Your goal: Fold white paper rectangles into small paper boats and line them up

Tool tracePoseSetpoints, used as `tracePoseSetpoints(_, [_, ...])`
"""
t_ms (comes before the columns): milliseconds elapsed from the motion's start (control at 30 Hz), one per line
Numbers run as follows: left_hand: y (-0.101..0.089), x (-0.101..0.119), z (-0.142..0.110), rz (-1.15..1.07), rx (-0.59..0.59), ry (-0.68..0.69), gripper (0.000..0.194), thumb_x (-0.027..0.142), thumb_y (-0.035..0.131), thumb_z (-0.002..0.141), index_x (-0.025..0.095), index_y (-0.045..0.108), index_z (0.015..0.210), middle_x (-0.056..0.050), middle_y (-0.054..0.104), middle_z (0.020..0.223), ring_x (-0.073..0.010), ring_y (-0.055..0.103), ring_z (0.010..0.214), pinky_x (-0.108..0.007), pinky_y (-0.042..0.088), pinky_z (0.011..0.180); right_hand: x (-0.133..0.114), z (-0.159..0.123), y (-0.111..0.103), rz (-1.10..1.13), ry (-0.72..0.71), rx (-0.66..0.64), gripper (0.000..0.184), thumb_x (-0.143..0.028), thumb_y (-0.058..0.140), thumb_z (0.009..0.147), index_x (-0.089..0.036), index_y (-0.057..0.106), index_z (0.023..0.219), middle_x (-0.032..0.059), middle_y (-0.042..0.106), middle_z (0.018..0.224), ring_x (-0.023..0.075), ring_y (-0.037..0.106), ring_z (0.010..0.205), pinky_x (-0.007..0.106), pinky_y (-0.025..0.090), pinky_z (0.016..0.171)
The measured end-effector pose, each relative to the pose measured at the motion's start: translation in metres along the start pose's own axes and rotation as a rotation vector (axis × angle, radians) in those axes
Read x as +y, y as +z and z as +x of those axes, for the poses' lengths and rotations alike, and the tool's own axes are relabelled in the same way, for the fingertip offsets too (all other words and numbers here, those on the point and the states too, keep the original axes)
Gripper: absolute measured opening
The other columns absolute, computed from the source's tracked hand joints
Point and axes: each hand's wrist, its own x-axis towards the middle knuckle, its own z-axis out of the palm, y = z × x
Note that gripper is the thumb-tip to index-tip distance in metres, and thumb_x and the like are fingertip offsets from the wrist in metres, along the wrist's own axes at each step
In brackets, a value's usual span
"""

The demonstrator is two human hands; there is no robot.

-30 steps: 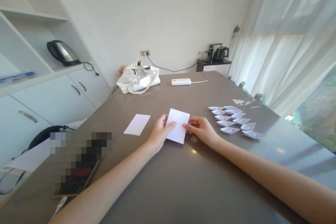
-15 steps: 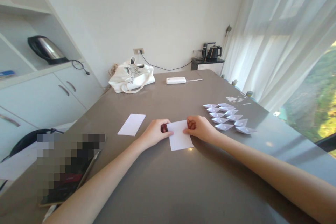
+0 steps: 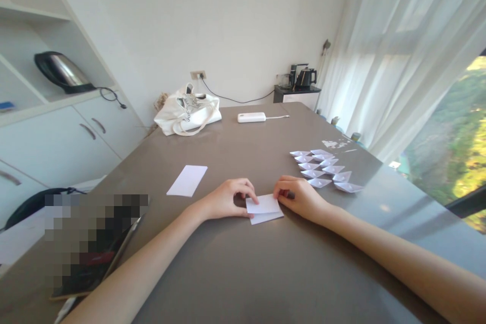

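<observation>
A white sheet of paper [image 3: 266, 206] lies low over the table between my hands, its far part bent over toward me so that two layers show. My left hand [image 3: 231, 200] pinches its left edge, thumb at the lower layer and fingers on top. At the upper right corner, my right hand [image 3: 299, 195] grips the paper between thumb and curled fingers. Left of my hands lie flat white paper sheets [image 3: 187, 180]. Several folded paper boats [image 3: 319, 182] stand in two rows beyond my right hand.
On the grey table [image 3: 235, 278] a white handbag [image 3: 188, 113] and a white power bank [image 3: 251, 117] with a short cable lie at the far side. Paper scraps [image 3: 334, 144] are near the right edge. A blurred-out dark object [image 3: 94, 258] lies at the left.
The sheet was held up flat, then lowered and turned; now its far part is folded over toward me. My left fingers have moved onto the top layer. The view has shifted slightly right.
</observation>
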Motion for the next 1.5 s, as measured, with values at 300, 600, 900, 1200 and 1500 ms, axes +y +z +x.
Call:
tracePoseSetpoints(300, [0.004, 0.016, -0.001, 0.118, -0.130, -0.030, 0.037, 0.038, 0.079, 0.061, 0.023, 0.068, 0.093, -0.003, 0.052, 0.106, -0.0168, 0.055, 0.091, -0.027, 0.044, 0.081, -0.008, -0.006, -0.014, -0.138, -0.152, -0.172, 0.021, -0.002, 0.048, 0.080, -0.017, 0.062, 0.078, 0.0032, 0.058, 0.080, 0.0128, 0.055, 0.072, 0.020, 0.040, 0.064])
tracePoseSetpoints(600, [0.006, 0.026, -0.002, 0.157, -0.161, -0.010, 0.026, 0.024, 0.072, 0.067, 0.023, 0.067, 0.093, -0.002, 0.050, 0.106, -0.0150, 0.055, 0.093, -0.025, 0.042, 0.086, -0.015, -0.010, -0.022, -0.102, -0.200, -0.243, 0.022, -0.001, 0.051, 0.072, -0.017, 0.064, 0.081, 0.0054, 0.057, 0.091, 0.0139, 0.055, 0.078, 0.022, 0.042, 0.071])
tracePoseSetpoints(900, [0.005, 0.023, -0.002, 0.160, -0.151, 0.009, 0.026, 0.029, 0.075, 0.067, 0.022, 0.067, 0.090, -0.002, 0.051, 0.106, -0.0151, 0.055, 0.092, -0.026, 0.042, 0.087, -0.014, -0.010, -0.015, 0.008, -0.047, -0.216, 0.028, -0.010, 0.058, 0.074, -0.018, 0.063, 0.100, 0.0032, 0.059, 0.087, 0.0129, 0.056, 0.071, 0.023, 0.044, 0.066])
tracePoseSetpoints(1200, [0.006, 0.024, -0.001, 0.138, -0.168, 0.019, 0.021, 0.026, 0.074, 0.068, 0.020, 0.069, 0.087, -0.003, 0.052, 0.103, -0.0147, 0.055, 0.091, -0.025, 0.043, 0.086, -0.016, -0.010, -0.018, 0.006, -0.051, -0.233, 0.023, -0.016, 0.064, 0.073, -0.018, 0.064, 0.096, 0.0031, 0.059, 0.088, 0.0142, 0.055, 0.075, 0.024, 0.042, 0.066])
tracePoseSetpoints(1500, [0.005, 0.025, -0.002, 0.146, -0.180, 0.017, 0.019, 0.026, 0.073, 0.069, 0.021, 0.070, 0.086, -0.002, 0.051, 0.104, -0.0148, 0.056, 0.092, -0.026, 0.043, 0.086, -0.018, -0.011, -0.018, -0.008, -0.069, -0.236, 0.024, -0.017, 0.065, 0.072, -0.018, 0.064, 0.096, 0.0038, 0.059, 0.087, 0.0145, 0.054, 0.075, 0.024, 0.041, 0.066])
